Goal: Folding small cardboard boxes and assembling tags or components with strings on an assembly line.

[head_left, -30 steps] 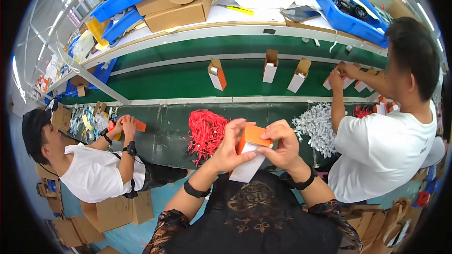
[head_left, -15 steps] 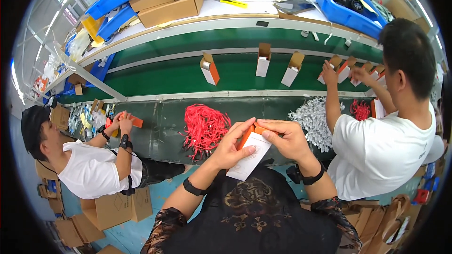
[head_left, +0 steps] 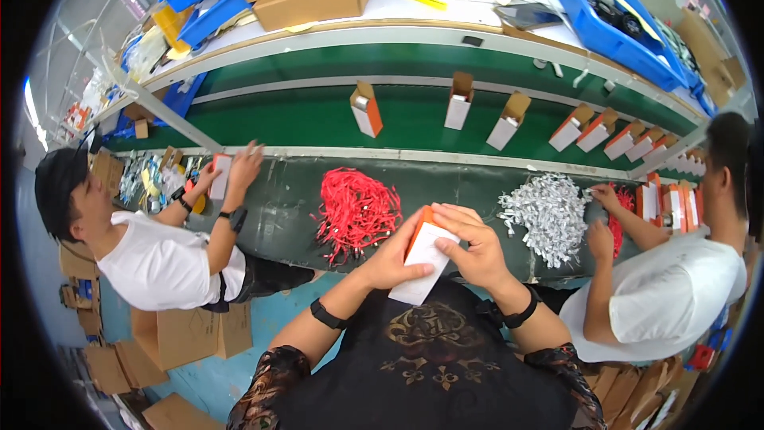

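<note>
Close to my chest is a small white and orange carton (head_left: pixel 426 254), tilted, its orange end pointing away from me. My left hand (head_left: pixel 395 261) grips the carton along its left side, thumb lying across the white face. My right hand (head_left: pixel 480 252) is closed over the far end and right side, its thumb on the white face near the top. Beyond my left hand lies a heap of red cords (head_left: pixel 358 211) on the dark bench. A heap of small silvery-white packets (head_left: pixel 545 215) is to the right of my right hand.
Several open-topped cartons (head_left: pixel 368 114) stand on the green conveyor belt (head_left: pixel 278 115) beyond the bench. Blue trays (head_left: pixel 613 20) and a brown cardboard box (head_left: pixel 314 1) sit on the shelf above. A person (head_left: pixel 151 251) at left holds a carton; another person (head_left: pixel 676 287) at right reaches toward the packets.
My right fingers have settled over the carton's orange end, now folded down. The right co-worker's hands have come from the belt to the bench heaps. The left co-worker's carton now shows white.
</note>
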Available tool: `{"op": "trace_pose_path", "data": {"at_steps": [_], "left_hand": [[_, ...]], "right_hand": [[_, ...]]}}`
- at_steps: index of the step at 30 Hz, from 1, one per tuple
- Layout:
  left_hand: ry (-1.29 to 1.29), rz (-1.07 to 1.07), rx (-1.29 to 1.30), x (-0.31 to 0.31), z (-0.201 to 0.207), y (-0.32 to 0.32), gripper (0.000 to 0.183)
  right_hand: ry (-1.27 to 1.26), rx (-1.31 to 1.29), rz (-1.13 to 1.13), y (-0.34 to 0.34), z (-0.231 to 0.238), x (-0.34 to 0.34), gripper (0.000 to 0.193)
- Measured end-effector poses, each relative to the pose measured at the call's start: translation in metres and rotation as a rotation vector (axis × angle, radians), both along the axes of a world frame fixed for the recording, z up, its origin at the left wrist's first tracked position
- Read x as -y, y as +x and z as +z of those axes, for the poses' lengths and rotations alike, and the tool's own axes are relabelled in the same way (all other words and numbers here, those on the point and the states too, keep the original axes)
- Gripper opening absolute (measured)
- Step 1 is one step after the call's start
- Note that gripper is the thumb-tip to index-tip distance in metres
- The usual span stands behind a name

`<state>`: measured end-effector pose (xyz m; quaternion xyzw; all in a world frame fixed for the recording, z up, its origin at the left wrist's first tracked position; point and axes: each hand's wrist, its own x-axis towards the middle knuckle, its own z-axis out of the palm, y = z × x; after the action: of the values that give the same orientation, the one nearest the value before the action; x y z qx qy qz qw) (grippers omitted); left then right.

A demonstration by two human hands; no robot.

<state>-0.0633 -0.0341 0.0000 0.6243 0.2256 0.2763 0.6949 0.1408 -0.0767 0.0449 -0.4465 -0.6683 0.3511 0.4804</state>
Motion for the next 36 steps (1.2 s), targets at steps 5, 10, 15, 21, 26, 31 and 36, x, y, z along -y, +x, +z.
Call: {"op": "trace_pose_path", "data": {"at_steps": [5,10,15,21,26,31,36], "left_hand": [[0.083,-0.088,-0.155,0.011,-0.012,-0.020,0.118],[-0.273,0.142,-0.031,0.003,-0.036,-0.026,0.098],[-0.004,0.575,-0.539,-0.040,-0.118,-0.061,0.078],[0.047,1.055,-0.644,-0.087,-0.234,-0.140,0.077],[0.221,1.311,-1.168,-0.145,-0.219,-0.194,0.072],[0.117,1.277,-1.473,-0.162,-0.230,-0.241,0.078],[0.495,1.163,-1.565,-0.151,-0.232,-0.235,0.065]], "right_hand": [[-0.093,-0.071,0.086,-0.002,-0.016,-0.010,0.038],[-0.215,0.066,0.112,0.010,-0.023,-0.038,0.081],[-0.534,-0.119,-0.342,0.031,-0.090,-0.033,0.047],[-0.768,0.167,-0.386,0.072,-0.166,0.019,0.029],[-0.792,0.264,-0.447,0.082,-0.180,0.046,0.028],[-0.737,0.485,-0.405,0.075,-0.161,0.054,0.028],[-0.671,0.648,-0.350,0.069,-0.148,0.058,0.031]]}}
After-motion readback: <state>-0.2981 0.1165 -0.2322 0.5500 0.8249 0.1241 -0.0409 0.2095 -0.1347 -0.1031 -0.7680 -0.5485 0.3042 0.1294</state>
